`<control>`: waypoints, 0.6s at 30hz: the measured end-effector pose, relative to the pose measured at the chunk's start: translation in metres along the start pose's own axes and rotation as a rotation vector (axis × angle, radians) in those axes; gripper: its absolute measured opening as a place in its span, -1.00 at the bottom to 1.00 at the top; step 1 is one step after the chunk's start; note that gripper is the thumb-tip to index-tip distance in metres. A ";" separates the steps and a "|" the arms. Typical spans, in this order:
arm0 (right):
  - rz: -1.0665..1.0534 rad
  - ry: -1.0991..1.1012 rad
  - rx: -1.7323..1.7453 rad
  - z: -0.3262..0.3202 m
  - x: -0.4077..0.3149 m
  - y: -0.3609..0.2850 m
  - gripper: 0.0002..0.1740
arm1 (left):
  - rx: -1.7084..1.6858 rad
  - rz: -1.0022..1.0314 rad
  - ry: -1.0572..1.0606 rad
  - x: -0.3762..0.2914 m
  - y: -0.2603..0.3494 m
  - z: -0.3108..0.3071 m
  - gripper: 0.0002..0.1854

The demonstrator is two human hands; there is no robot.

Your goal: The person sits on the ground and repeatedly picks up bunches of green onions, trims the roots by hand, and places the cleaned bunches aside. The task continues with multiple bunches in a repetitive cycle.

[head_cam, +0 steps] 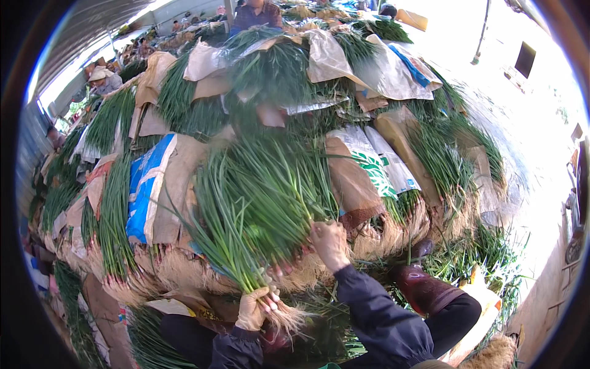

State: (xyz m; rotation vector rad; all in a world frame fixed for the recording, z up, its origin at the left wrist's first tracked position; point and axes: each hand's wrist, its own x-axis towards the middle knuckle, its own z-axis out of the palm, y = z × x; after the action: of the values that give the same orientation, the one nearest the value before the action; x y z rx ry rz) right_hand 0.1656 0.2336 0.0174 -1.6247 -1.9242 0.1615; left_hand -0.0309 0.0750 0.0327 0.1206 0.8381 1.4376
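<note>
My left hand (252, 308), in a pale glove, grips a bunch of green onions (235, 244) just above the white bulbs. Its roots (286, 317) hang out to the right and its long leaves fan up and left. My right hand (330, 243) is up at the front of a large heap of green onions (276, 184). Its fingers are curled in and appear to pinch a few stalks; the fingertips are partly hidden. Pink bulbs and tan roots (309, 273) line the heap's front edge below this hand.
Sacks cover parts of the heap: a blue and white one (148, 184), a brown one (352, 184) and a green-printed one (371, 161). My dark red boot (417, 286) stands at the right among loose leaves (470, 253). Across the heap sits another person (258, 16).
</note>
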 end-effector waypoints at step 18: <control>-0.045 -0.181 -0.105 -0.001 -0.016 0.000 -0.83 | 0.133 -0.132 0.238 -0.060 0.012 -0.057 -0.76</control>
State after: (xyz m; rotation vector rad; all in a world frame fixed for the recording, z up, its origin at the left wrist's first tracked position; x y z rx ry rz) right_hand 0.1671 0.2187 0.0124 -1.6829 -2.1358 0.1979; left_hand -0.0678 0.0003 0.0247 -0.0062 1.1169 1.2873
